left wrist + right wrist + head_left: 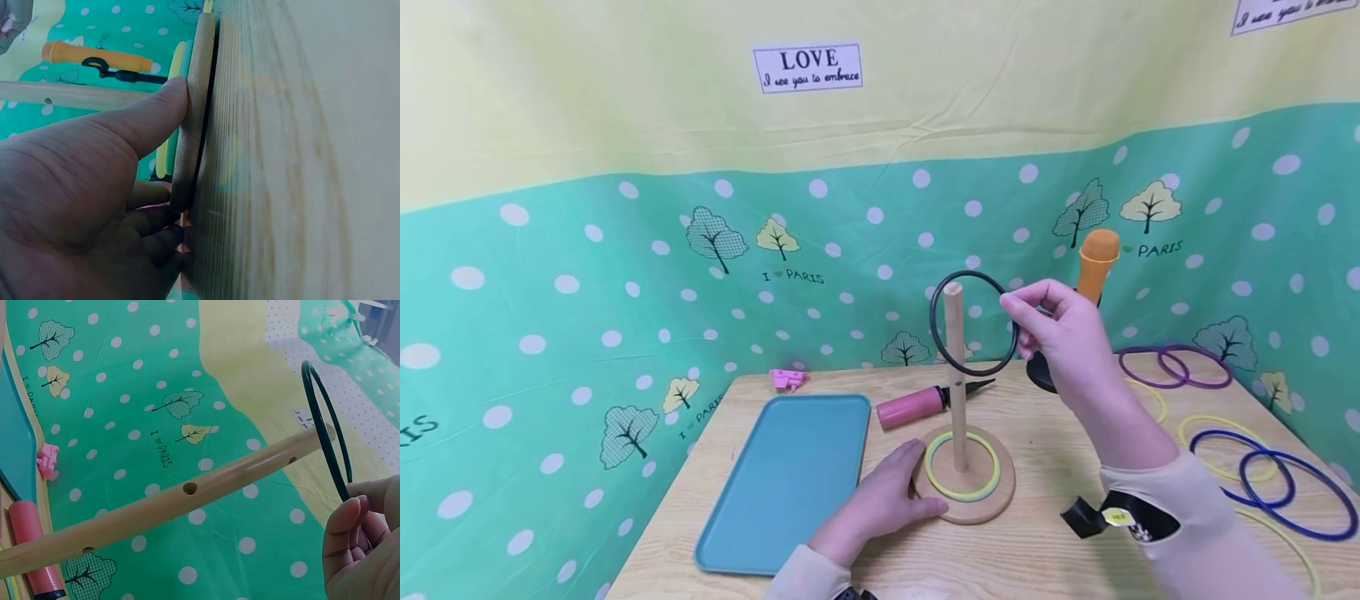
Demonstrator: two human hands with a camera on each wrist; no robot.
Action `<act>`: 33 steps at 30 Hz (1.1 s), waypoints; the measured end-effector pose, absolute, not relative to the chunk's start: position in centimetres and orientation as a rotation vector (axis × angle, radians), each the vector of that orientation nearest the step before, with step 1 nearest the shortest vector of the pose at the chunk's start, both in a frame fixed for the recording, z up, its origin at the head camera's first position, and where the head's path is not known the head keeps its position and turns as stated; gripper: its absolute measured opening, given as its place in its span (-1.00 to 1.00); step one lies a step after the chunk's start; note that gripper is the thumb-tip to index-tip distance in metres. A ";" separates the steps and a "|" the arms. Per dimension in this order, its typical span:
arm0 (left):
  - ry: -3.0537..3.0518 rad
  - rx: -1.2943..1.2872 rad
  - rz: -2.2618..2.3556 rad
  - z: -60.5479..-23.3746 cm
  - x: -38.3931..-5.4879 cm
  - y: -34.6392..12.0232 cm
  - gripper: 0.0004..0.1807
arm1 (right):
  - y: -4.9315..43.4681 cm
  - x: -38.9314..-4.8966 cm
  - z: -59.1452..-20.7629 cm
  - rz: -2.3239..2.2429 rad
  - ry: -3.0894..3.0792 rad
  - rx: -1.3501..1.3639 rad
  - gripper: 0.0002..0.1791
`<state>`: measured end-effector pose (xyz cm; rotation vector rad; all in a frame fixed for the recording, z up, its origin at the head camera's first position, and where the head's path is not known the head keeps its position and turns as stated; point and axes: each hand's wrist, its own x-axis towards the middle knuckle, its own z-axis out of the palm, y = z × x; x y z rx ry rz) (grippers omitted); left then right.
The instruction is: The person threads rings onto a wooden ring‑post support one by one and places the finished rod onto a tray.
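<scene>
I see the right hand near the middle right of the head frame; its thumb and forefinger pinch the black ring at its right edge. The ring extends to the left from these fingers, and its round opening is turned toward the head camera. The wooden post is also to the left of the fingertips, with its long axis upright in the head frame. Its tip appears inside the outline of the ring. In the right wrist view the ring shows almost edge-on and lies across the post near its end, but I cannot tell if the tip is really through the opening. To this tip the right hand is the nearer one.

The left hand, at the lower centre, grips the left side of the round base, with the thumb on the near edge and the fingers along the rim.

This base bears a yellow ring and, under it, a teal ring; both lie around the foot of the post. The blue-green tray lies flat at the lower left, and the pink pump is between it and the post. At the lower right are blue rings, with purple rings above them.
</scene>
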<state>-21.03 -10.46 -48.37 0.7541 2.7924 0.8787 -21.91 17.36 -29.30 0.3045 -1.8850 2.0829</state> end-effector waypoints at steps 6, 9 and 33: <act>2.784 0.753 0.886 -48.4 -21.0 -10.5 0.11 | 16.7 -22.3 -30.0 2.070 -1.923 0.291 -0.71; 2.781 0.756 0.890 -48.4 -21.0 -10.5 0.11 | 16.5 -22.4 -30.4 2.068 -1.938 0.274 -0.70; 2.793 0.766 0.881 -48.3 -21.2 -10.4 0.11 | 16.3 -23.1 -34.9 2.060 -2.100 0.141 -0.71</act>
